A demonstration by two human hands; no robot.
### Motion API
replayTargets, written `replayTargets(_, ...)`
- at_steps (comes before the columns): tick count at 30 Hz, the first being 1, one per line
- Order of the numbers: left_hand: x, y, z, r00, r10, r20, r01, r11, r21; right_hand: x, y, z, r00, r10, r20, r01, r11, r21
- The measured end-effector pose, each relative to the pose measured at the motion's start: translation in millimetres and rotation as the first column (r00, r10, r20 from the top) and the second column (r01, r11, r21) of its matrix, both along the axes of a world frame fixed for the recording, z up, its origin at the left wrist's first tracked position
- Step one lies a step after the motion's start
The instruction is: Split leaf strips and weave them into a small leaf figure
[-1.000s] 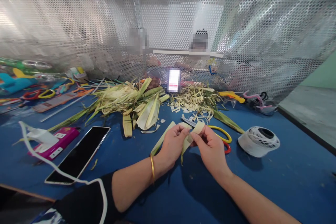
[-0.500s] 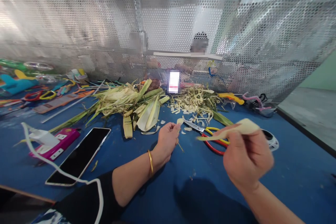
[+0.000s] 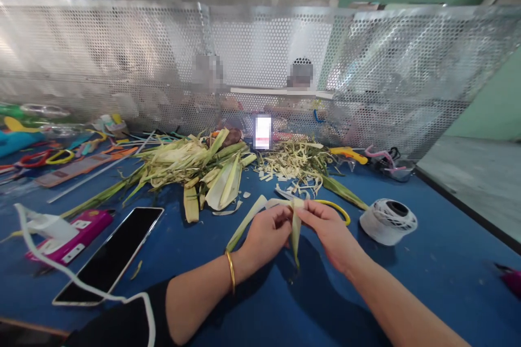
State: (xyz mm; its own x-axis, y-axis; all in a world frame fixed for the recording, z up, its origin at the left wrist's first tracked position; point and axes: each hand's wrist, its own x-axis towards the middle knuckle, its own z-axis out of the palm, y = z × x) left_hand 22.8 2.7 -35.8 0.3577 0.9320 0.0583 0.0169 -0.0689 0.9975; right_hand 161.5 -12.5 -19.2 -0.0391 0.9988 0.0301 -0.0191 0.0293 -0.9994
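My left hand and my right hand meet above the blue table. Both have their fingers closed on a pale corn husk strip, which hangs down between them with its greenish tip lowest. A second husk strip slants down to the left behind my left hand, and its inner end is hidden by the fingers. Scissors lie just beyond the hands; one yellow handle and part of a blade show. To the right stands a spool of white thread.
A heap of corn husks and a pile of husk trimmings lie beyond. On the left are a phone, a purple power strip and a white cable. A perforated metal screen stands behind, with people beyond it.
My right hand has moved left with its husk strip and joined my left hand. The strip now hangs downward between them. The thread spool has come into full view, and the camera has shifted slightly.
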Motion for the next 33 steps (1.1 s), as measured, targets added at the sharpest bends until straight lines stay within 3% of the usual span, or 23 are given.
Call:
replayTargets(2,-2,0,2.0,0.999,0.035,0.033,-0.034,0.999,-0.034,1,1,-3.7,0.979,-0.111,0.171,0.09,0.988,0.126)
replayTargets(4,-5,2,6.1,0.99,0.099,0.101,-0.082,0.984,-0.159,3,0,-4.5,0.922,-0.182,0.341,0.094,0.961,0.261)
replayTargets(6,-7,4,10.2,0.978,0.084,0.189,-0.025,0.955,-0.295,3,-2,-4.0,0.883,-0.117,0.455,-0.038,0.947,0.318)
replayTargets(9,-8,5,12.6,0.945,0.015,0.326,0.12,0.912,-0.391,-2,-6,-4.3,0.853,0.078,0.517,-0.242,0.936,0.257)
replayTargets(12,-6,7,11.8,0.913,0.09,0.398,0.088,0.908,-0.409,-9,-9,-6.3,0.873,0.136,0.469,-0.23,0.961,0.15)
replayTargets(15,-7,10,13.4,0.87,0.195,0.452,0.023,0.901,-0.432,-12,-11,-6.6,0.916,0.243,0.32,-0.235,0.97,-0.066)
replayTargets(18,-9,13,17.4,0.833,0.243,0.497,0.04,0.87,-0.492,-14,-14,-3.3,0.935,0.334,0.114,-0.286,0.907,-0.31)
replayTargets(20,-10,15,20.0,0.823,0.249,0.511,0.073,0.845,-0.529,-14,-16,0.3,0.938,0.345,0.036,-0.304,0.868,-0.394)
replayTargets(25,-11,17,24.4,0.759,0.285,0.586,0.123,0.821,-0.558,-12,-18,7.3,0.92,0.392,-0.001,-0.352,0.824,-0.444)
replayTargets(29,-10,16,24.0,0.702,0.326,0.633,0.126,0.818,-0.561,-12,-19,6.6,0.928,0.372,0.005,-0.332,0.835,-0.44)
replayTargets(31,-9,17,23.5,0.71,0.318,0.628,0.139,0.811,-0.568,-13,-19,5.5,0.933,0.36,0.008,-0.324,0.848,-0.419)
replayTargets(33,-12,20,25.1,0.765,0.269,0.585,0.13,0.825,-0.55,-13,-18,5.6,0.937,0.348,0.019,-0.313,0.865,-0.393)
